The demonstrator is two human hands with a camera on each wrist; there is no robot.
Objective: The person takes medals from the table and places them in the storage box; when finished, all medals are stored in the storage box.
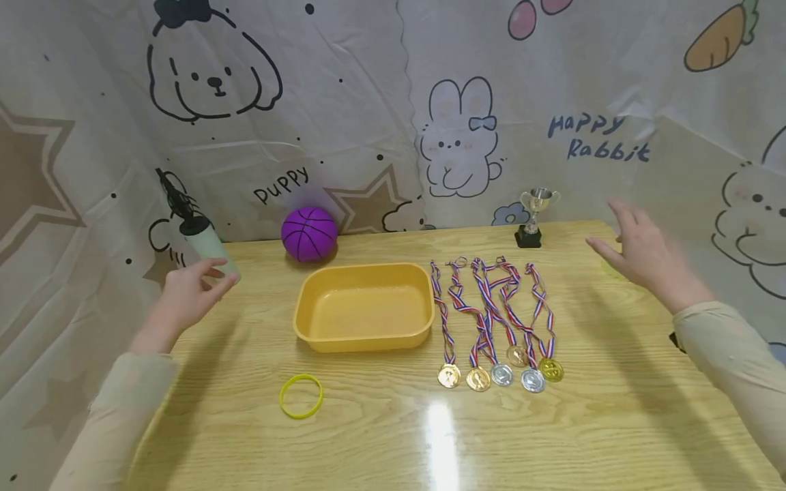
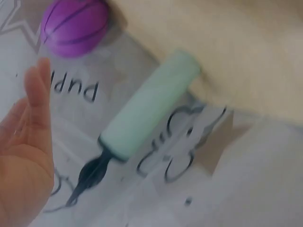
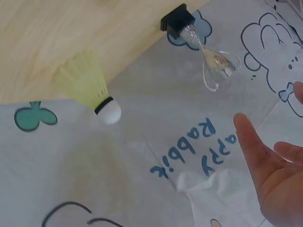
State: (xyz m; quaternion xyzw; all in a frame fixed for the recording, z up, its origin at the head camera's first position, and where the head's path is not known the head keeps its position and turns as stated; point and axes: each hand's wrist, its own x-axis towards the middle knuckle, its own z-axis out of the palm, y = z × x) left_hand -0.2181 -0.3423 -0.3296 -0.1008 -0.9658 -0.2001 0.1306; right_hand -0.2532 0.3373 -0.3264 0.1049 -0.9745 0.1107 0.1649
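The left hand (image 1: 184, 296) is being held open beside the pump (image 1: 209, 245) at nine o'clock; the right hand (image 1: 645, 256) is spread, grasping nothing. The upright pump could be toppled by a careless brush, or the shuttlecock (image 3: 87, 85) knocked away.

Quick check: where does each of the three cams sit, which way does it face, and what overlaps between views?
Head: worn on the head, looks forward and down at the table; both forearms, left hand and right hand show.
Left wrist: faces past the open left hand toward the green pump and purple ball; head view shares both.
Right wrist: faces past the open right hand toward the yellow shuttlecock and trophy; head view shares the trophy.
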